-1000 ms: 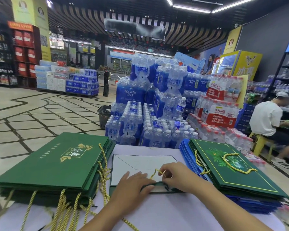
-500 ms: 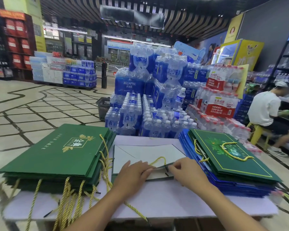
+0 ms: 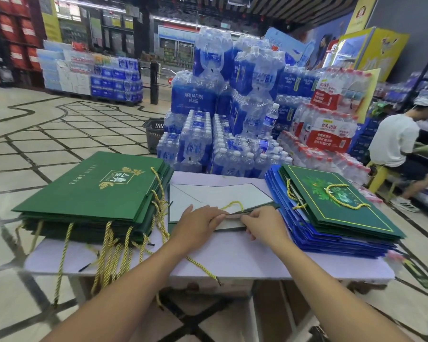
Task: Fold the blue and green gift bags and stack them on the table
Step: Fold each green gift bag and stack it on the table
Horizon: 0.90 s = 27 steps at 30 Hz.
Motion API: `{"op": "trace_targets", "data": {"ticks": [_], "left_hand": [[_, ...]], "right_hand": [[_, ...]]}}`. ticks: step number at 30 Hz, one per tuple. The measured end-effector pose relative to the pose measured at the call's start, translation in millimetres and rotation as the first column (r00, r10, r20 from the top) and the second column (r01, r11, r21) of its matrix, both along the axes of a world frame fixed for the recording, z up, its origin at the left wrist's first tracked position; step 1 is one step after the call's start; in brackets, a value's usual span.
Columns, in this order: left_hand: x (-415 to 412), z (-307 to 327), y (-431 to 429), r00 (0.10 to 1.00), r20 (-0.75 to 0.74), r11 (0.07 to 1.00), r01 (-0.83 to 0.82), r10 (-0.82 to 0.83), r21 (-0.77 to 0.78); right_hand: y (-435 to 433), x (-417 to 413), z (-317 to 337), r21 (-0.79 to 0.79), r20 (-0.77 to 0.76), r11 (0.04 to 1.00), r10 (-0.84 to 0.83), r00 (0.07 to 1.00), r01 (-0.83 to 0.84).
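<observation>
Green stack point(image 3: 92, 193) at nine o'clock, blue stack point(image 3: 331, 240) at three. Pressed center bag point(image 3: 220, 196) with flat left hand point(image 3: 198, 223); right hand point(image 3: 265, 224) curled, grip unclear.

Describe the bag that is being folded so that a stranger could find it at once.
On the pale table, look between the green stack and the blue stack. The bag lies alone there, showing its pale inside, unlike its neighbours.

Left forearm point(image 3: 134, 280), right forearm point(image 3: 331, 287): both bare right to frame edge. Left hand point(image 3: 198, 224), right hand point(image 3: 265, 224) bare too, fingers slim.
</observation>
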<state>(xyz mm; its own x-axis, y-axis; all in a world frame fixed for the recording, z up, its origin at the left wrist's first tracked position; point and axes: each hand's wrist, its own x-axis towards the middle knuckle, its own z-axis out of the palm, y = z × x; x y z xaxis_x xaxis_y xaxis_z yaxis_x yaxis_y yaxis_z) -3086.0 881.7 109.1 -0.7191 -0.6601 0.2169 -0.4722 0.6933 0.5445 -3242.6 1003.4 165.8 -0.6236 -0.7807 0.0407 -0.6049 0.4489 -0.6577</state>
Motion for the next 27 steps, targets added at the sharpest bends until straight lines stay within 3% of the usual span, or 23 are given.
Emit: {"op": "trace_targets", "data": {"ticks": [4,7,9,10,12,13,15,19,24,27], "left_hand": [[1,2,1,1.0,-0.007,1.0,0.007,-0.007,-0.008],[1,2,1,1.0,-0.001,0.999,0.019,-0.019,-0.032],[1,2,2,1.0,0.003,0.999,0.025,-0.025,-0.044],[1,1,2,1.0,0.016,0.998,0.025,-0.024,-0.053],[2,2,3,0.998,0.054,0.997,0.023,-0.019,-0.076],[2,2,3,0.997,0.074,0.996,0.026,-0.02,-0.089],[3,6,5,0.993,0.109,0.992,0.045,-0.032,-0.116],[5,8,8,0.99,0.131,0.99,0.064,-0.047,-0.125],[3,3,4,0.982,0.178,0.984,0.091,-0.064,-0.151],[3,3,5,0.976,0.209,0.977,0.105,-0.065,-0.186]], "right_hand": [[0,5,2,0.009,0.336,1.0,-0.017,0.942,0.015],[-1,10,4,0.054,0.407,0.996,0.039,0.913,-0.066],[-4,6,5,-0.009,0.245,0.996,0.088,0.966,-0.088],[-8,1,6,-0.027,0.067,0.997,0.072,0.995,-0.07],[-14,-10,9,0.024,-0.294,1.0,-0.002,0.956,0.009],[-16,-13,10,0.09,-0.384,0.995,-0.01,0.923,0.048],[-21,-17,7,0.21,-0.421,0.977,0.054,0.905,0.04],[-29,-23,3,0.201,-0.317,0.977,0.132,0.939,-0.07],[-49,-41,10,0.133,-0.219,0.99,0.077,0.973,-0.049],[-62,-35,15,0.061,0.165,0.987,0.136,0.977,-0.148]]}}
